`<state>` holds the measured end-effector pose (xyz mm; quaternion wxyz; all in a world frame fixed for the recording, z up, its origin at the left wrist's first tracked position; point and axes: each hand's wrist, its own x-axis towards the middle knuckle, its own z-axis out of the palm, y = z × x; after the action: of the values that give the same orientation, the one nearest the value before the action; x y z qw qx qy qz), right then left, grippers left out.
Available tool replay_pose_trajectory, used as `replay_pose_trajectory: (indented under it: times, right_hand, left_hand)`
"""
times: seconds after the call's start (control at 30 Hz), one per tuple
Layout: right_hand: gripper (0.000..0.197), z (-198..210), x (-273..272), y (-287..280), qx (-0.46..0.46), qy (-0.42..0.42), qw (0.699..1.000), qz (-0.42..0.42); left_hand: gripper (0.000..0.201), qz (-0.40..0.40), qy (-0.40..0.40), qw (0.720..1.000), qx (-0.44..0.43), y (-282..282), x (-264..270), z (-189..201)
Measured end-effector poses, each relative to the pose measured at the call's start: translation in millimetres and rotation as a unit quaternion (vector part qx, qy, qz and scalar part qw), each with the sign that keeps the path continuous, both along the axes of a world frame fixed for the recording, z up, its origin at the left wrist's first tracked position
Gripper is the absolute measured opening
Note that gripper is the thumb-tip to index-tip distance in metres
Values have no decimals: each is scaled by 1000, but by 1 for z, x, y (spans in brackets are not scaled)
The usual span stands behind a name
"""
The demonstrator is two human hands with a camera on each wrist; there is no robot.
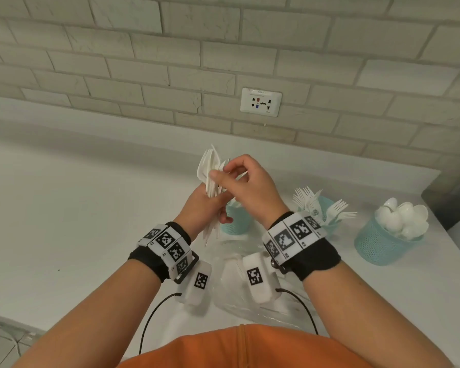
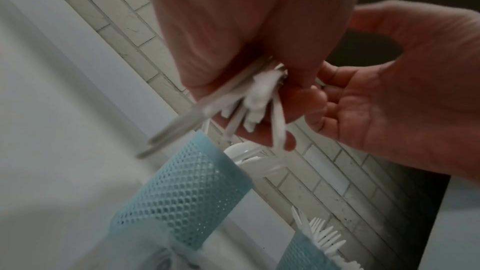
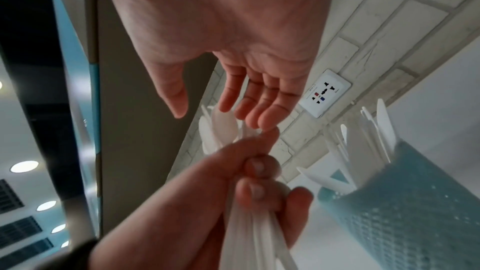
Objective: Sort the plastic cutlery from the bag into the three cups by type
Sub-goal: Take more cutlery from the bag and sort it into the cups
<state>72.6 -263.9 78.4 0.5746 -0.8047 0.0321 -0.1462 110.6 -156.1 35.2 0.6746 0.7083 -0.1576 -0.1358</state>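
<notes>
My left hand (image 1: 207, 208) grips a bundle of white plastic cutlery (image 1: 211, 171) upright by the handles, above the counter. My right hand (image 1: 223, 168) hovers at the bundle's top. In the right wrist view its thumb and loosely curled fingers (image 3: 259, 122) sit either side of the heads with a gap. Three blue mesh cups stand behind. The knife cup (image 1: 234, 225) is partly hidden by my left hand. The fork cup (image 1: 327, 205) is in the middle, and the spoon cup (image 1: 383, 245) is at the right. The clear bag (image 1: 250, 304) lies under my wrists.
The white counter (image 1: 91, 195) ends at a tiled wall with a socket (image 1: 260, 102). A dark object (image 1: 452, 197) stands at the far right past the spoon cup. The counter's front edge runs at the lower left.
</notes>
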Motion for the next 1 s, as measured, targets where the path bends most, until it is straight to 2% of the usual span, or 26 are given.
replay_pose_trajectory:
  times: [0.07,0.27,0.4,0.5,0.57,0.67,0.77,0.9,1.0]
  right_hand:
    - [31,-4,-2,4,-21,-1,1000,-7]
    - [15,-11,3,-4,-51,-9,997,-62]
    - [39,-14,2,-4,-43,-38,995,-81]
    - [27,-15,2,-5,-71,-44,993,-85]
    - [16,-16,1,-6,-51,-37,994,-87]
    - [20,-18,-1,-2,3,-29,996,-85]
    - [28,-20,0,0,3,-17,996,-82]
    - [14,-23,2,-2,31,10,997,-69]
    - [14,-26,3,-3,30,23,998,-42]
  left_hand:
    - [30,14,-26,999,23,-4,1,0]
    - [28,71,-47,994,63,-10,0,-5]
    - [29,109,-49,989,82,-12,0,-11]
    - [36,138,-75,982,106,-14,0,-15]
    - [38,161,-88,975,122,-15,0,-17]
    - [32,187,-96,968,135,-17,-4,-18]
    - [36,186,-100,968,132,-20,-10,-15]
    - [44,170,-111,973,114,-23,-11,-16]
    - [45,141,-101,982,81,-24,-10,-16]
